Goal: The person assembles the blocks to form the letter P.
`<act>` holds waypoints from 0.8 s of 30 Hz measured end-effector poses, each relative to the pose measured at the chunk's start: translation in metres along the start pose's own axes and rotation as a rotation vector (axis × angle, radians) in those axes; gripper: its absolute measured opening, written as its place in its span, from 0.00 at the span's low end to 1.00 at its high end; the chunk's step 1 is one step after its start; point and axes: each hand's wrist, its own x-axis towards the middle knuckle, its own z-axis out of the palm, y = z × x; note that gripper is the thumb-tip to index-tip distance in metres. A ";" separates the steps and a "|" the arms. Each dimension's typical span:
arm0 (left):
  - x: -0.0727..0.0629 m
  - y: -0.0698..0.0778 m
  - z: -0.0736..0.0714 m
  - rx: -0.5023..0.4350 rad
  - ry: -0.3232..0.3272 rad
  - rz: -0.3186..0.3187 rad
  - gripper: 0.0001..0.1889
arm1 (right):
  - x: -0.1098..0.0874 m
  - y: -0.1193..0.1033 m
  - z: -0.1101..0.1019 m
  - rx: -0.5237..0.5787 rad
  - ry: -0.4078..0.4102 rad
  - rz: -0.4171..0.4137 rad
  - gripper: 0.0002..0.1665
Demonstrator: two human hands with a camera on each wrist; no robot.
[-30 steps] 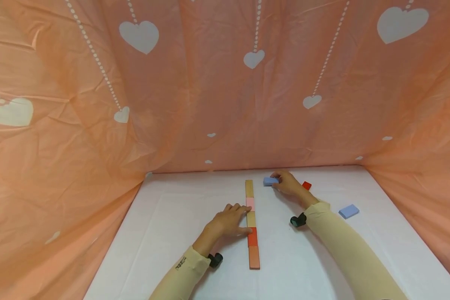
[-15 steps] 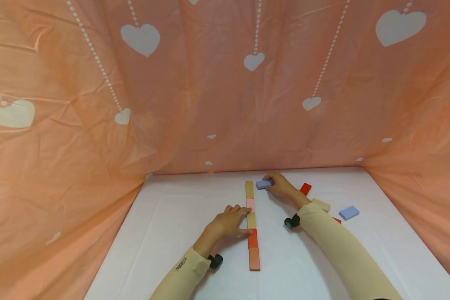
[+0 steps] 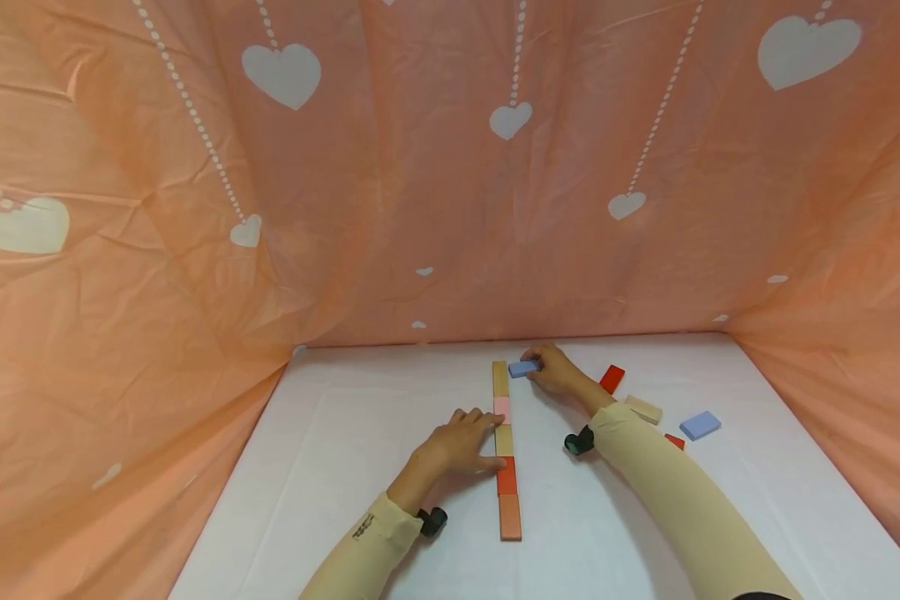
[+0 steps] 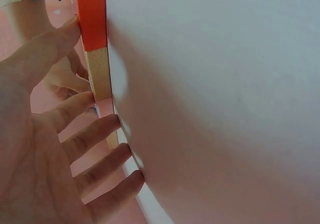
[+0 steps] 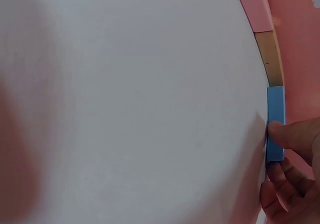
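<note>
A straight row of flat blocks runs away from me: an orange-brown block (image 3: 510, 518) nearest, then a red block (image 3: 507, 477), a wooden block (image 3: 503, 440), a pink block (image 3: 502, 408) and another wooden block (image 3: 500, 379). My left hand (image 3: 457, 443) lies along the row's left side, fingers spread and fairly straight, with thumb and fingertips touching blocks. My right hand (image 3: 555, 371) pinches a blue block (image 3: 522, 368) just right of the far wooden block. In the right wrist view the thumb presses on the blue block (image 5: 276, 124); whether it touches the row is unclear.
Right of the row lie a red block (image 3: 612, 379), a beige block (image 3: 643, 409), a second blue block (image 3: 700, 425) and another red one (image 3: 674, 441) partly behind the right sleeve. An orange curtain (image 3: 450, 208) with white hearts borders the white tabletop (image 3: 330, 467).
My right hand has carried the blue block leftward, up close to the row's far end. Its arm has uncovered the beige block and a red block. My left hand stays in place.
</note>
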 end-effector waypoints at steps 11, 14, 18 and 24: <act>0.001 0.000 0.000 -0.001 -0.009 -0.006 0.42 | 0.003 -0.003 0.002 0.035 -0.014 0.044 0.14; 0.002 -0.001 0.001 0.008 -0.011 -0.007 0.42 | 0.003 -0.002 0.002 0.031 -0.017 0.042 0.14; 0.002 -0.001 0.001 0.008 -0.009 -0.012 0.43 | 0.004 -0.002 0.002 0.031 -0.021 0.054 0.14; 0.002 -0.001 0.002 0.009 -0.013 -0.017 0.43 | 0.002 -0.004 0.002 0.042 -0.025 0.064 0.15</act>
